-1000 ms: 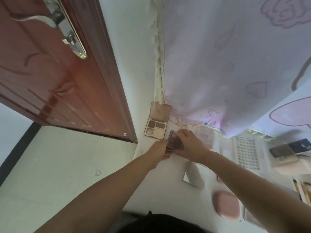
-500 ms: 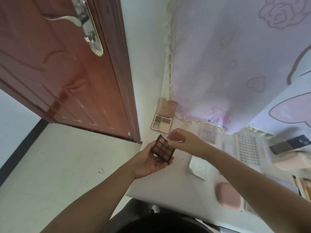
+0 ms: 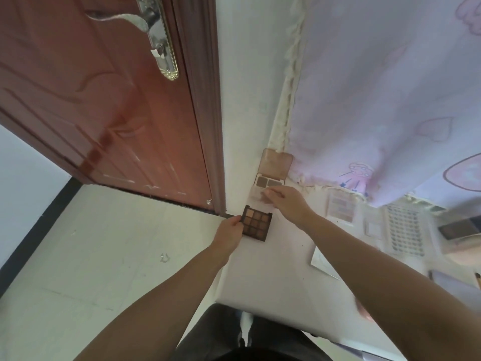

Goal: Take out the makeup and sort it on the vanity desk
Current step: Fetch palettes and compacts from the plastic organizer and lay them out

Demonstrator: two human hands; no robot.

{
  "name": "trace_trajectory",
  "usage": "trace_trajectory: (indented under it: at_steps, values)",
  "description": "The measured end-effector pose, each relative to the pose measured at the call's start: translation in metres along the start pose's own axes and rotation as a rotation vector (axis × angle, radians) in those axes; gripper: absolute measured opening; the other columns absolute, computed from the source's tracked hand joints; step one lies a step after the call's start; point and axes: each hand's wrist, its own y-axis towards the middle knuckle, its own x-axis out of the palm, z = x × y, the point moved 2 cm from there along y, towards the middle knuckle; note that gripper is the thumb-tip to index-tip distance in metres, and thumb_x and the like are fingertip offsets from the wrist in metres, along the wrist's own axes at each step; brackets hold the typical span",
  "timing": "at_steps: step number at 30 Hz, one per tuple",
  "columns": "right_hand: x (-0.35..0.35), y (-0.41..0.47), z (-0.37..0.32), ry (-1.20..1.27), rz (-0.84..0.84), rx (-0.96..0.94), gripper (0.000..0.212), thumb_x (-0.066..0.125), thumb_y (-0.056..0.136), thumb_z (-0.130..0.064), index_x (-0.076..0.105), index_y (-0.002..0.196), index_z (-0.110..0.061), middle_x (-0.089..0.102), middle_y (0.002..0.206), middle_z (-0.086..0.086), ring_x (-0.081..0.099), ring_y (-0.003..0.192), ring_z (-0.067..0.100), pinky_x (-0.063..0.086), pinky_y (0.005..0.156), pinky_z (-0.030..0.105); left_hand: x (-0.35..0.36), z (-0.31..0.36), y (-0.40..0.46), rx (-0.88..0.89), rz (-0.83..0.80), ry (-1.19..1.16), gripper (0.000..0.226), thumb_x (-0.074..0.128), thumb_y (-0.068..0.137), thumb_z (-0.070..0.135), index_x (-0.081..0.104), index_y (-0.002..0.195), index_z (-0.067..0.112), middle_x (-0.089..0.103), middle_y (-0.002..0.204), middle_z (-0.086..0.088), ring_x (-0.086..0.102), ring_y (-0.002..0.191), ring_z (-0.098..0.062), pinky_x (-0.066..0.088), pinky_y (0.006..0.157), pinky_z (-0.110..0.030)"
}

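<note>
I read the dark square 9-pan eyeshadow palette [image 3: 257,223] as the pivot here: it lies flat at the left rim of the white vanity desk [image 3: 276,272], its left edge touching my left hand [image 3: 229,234], whose fingertips pinch that edge. It has no real long axis, being square and turned slightly askew. Just beyond the palette, toward the wall, my right hand [image 3: 286,203] pinches its clear plastic lid [image 3: 260,199], tilted over the open beige compact with grey pans [image 3: 270,178]. So the left hand is nearer. The palette shows 3 rows of 3 brown and tan pans in a dark frame. I judge it is being set down beside the compact.
</note>
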Motion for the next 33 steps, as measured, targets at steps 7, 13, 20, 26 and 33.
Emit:
trace_trajectory:
  at_steps: [7, 13, 20, 26, 33]
  values:
    - [0.005, 0.012, 0.012, 0.011, 0.007, 0.052, 0.026, 0.05, 0.097, -0.027, 0.068, 0.104, -0.01, 0.069, 0.104, 0.006, 0.062, 0.101, 0.021, 0.046, 0.098, 0.043, 0.005, 0.001, 0.02, 0.034, 0.062, 0.352, 0.017, 0.041, 0.086, 0.005, 0.056, 0.079, 0.005, 0.048, 0.096, -0.024, 0.047, 0.085, -0.037, 0.045, 0.067, -0.039]
    - [-0.03, -0.002, 0.02, -0.168, 0.073, -0.006, 0.029, 0.054, 0.094, -0.032, 0.06, 0.118, -0.017, 0.059, 0.107, -0.008, 0.055, 0.098, 0.009, 0.036, 0.087, 0.02, 0.007, 0.001, 0.006, 0.192, 0.15, 0.533, 0.034, 0.044, 0.089, 0.007, 0.055, 0.121, 0.011, 0.048, 0.114, -0.009, 0.047, 0.106, -0.024, 0.043, 0.091, -0.035]
    - [-0.058, -0.084, 0.105, -0.666, -0.079, 0.099, 0.022, 0.057, 0.087, -0.031, 0.057, 0.106, -0.021, 0.051, 0.122, 0.006, 0.051, 0.109, 0.023, 0.042, 0.089, 0.03, 0.094, -0.006, -0.033, 0.341, -0.294, 0.586, 0.034, 0.04, 0.095, 0.008, 0.055, 0.124, 0.012, 0.056, 0.111, -0.003, 0.054, 0.105, -0.016, 0.039, 0.088, -0.016]
    - [-0.031, -0.106, 0.148, -0.981, -0.05, -0.025, 0.044, 0.057, 0.084, -0.038, 0.053, 0.117, -0.008, 0.048, 0.129, 0.015, 0.042, 0.128, 0.032, 0.036, 0.105, 0.039, 0.139, -0.005, -0.038, 0.218, -0.384, 0.447, 0.03, 0.034, 0.078, -0.01, 0.063, 0.084, -0.005, 0.049, 0.07, -0.011, 0.037, 0.059, -0.013, 0.03, 0.053, -0.024]
    - [-0.04, -0.114, 0.122, -0.445, 0.138, -0.179, 0.03, 0.06, 0.078, -0.044, 0.053, 0.093, -0.019, 0.055, 0.1, -0.008, 0.049, 0.094, 0.013, 0.038, 0.075, 0.017, 0.121, -0.009, -0.04, -0.164, -0.298, 0.021, 0.027, 0.039, 0.098, 0.019, 0.063, 0.103, 0.01, 0.065, 0.09, -0.009, 0.061, 0.079, -0.017, 0.051, 0.077, -0.03]
